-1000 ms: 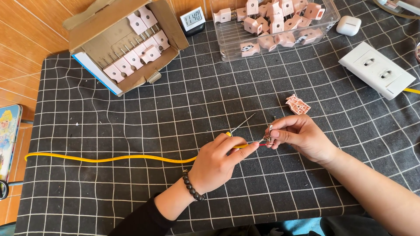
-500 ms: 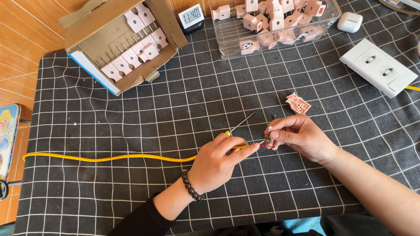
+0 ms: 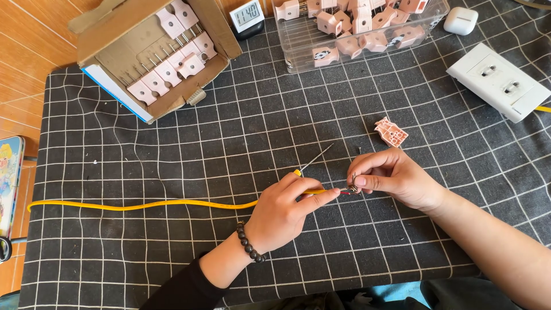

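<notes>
My left hand (image 3: 287, 209) pinches the end of a yellow cable (image 3: 143, 204) that runs off to the left across the black gridded mat (image 3: 172, 149). My right hand (image 3: 396, 178) grips a small metal plug part (image 3: 353, 186) at the cable's stripped tip, where a bit of red wire shows. The two hands almost touch. A thin screwdriver (image 3: 314, 160) with a yellow handle lies just behind my left fingers. A pink plug shell half (image 3: 391, 132) lies on the mat a little above my right hand.
A cardboard box (image 3: 152, 57) of pink plug parts stands at the back left. A clear plastic bin (image 3: 359, 28) holds several pink plugs. A small digital clock (image 3: 247, 16), a white earbud case (image 3: 461, 20) and a white double socket (image 3: 498, 81) lie at the back.
Both hands stay in the same place on the cable end. Only the fingers have shifted slightly at the metal part.
</notes>
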